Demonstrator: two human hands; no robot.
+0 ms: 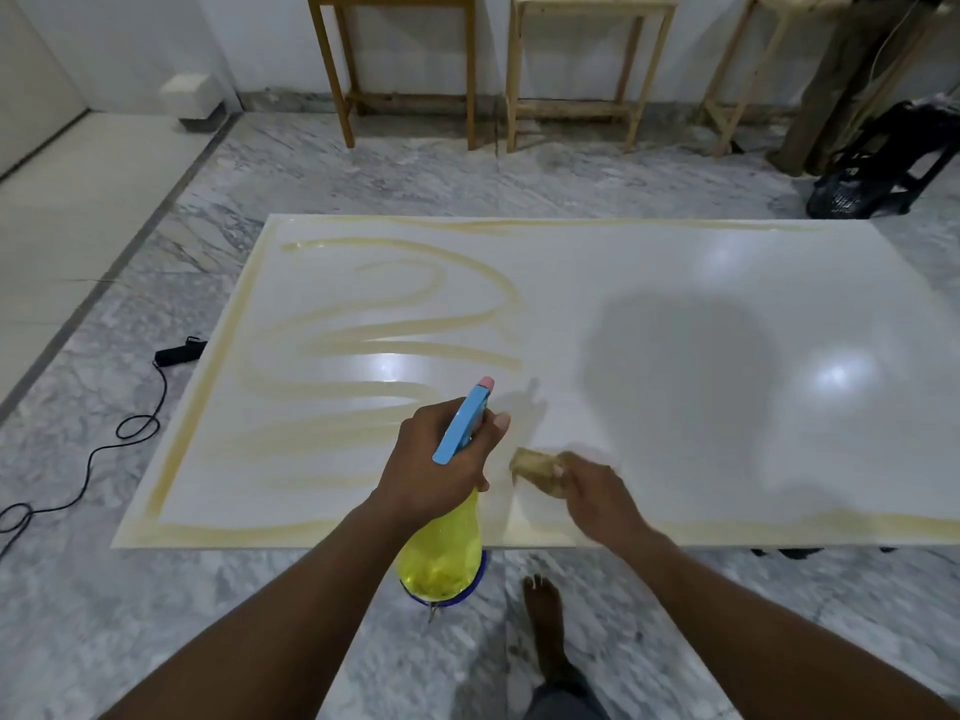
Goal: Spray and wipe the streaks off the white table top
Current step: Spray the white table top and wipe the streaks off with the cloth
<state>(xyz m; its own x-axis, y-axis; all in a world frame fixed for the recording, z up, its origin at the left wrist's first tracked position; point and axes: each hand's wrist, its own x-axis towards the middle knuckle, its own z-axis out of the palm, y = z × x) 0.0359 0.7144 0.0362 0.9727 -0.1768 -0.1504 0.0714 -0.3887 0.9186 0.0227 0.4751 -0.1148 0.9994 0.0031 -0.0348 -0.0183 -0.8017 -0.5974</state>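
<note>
- We've got our left hand [441,459] wrapped tight round the spray bottle's [441,558] neck, nozzle toward the yellowish streaks [395,335] ahead
- Our right hand [597,498] grips a tan sponge [537,467] against the tabletop [675,356], just right of the bottle
- Right hand and sponge blurred; bottle neck hidden; tabletop's right end cut off

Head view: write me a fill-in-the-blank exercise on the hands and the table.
The left hand grips the yellow plastic spray bottle by its ____ trigger head.
The right hand holds a tan wiping pad on the ____ table top.
Looping yellowish streaks cover its ____ half.
Missing: blue; white; left.
</note>
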